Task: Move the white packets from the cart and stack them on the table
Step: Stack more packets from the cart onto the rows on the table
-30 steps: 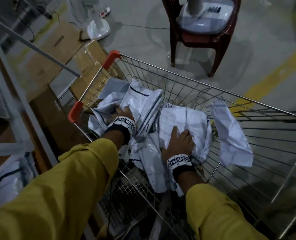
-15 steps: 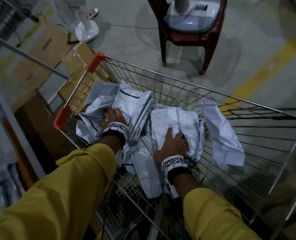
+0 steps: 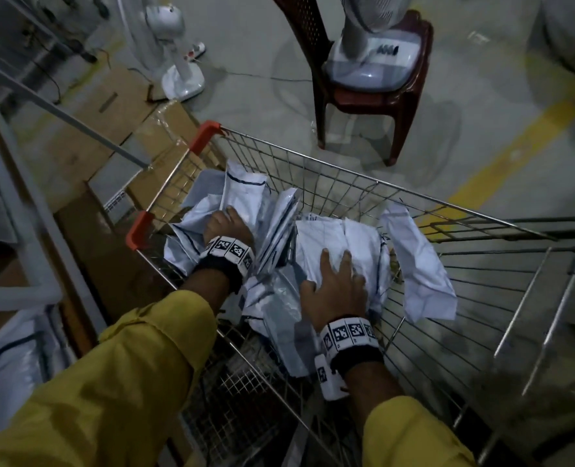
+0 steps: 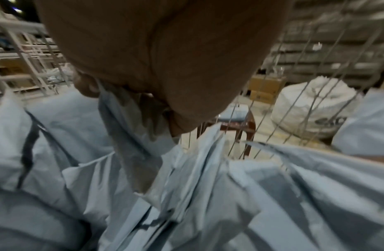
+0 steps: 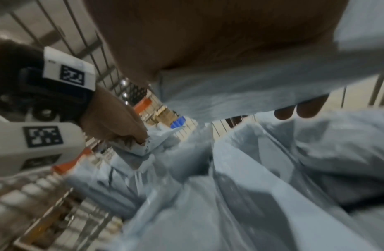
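Several crumpled white packets [image 3: 333,241] lie heaped in a wire cart [image 3: 346,178]. My left hand [image 3: 225,227] is dug into the pile near the cart's left corner, and in the left wrist view this hand [image 4: 165,59] has its fingers buried in the packets [image 4: 83,135] it grips. On the middle bundle lies my right hand [image 3: 338,281]. The right wrist view shows a packet [image 5: 240,84] against the palm with the fingertips [image 5: 302,108] curled round its far edge. One loose packet [image 3: 417,264] leans on the cart's right side.
More white packets [image 3: 6,358] lie at the lower left inside a white metal frame [image 3: 19,291]. Flattened cardboard boxes [image 3: 110,123] sit beside the cart. A dark red chair [image 3: 363,99] holding a fan base [image 3: 370,65] and a standing fan [image 3: 178,75] are on the floor beyond.
Both hands stay on the packets in the cart. The right hand's fingers have spread a little further over the bundle. The head view has tilted up slightly.
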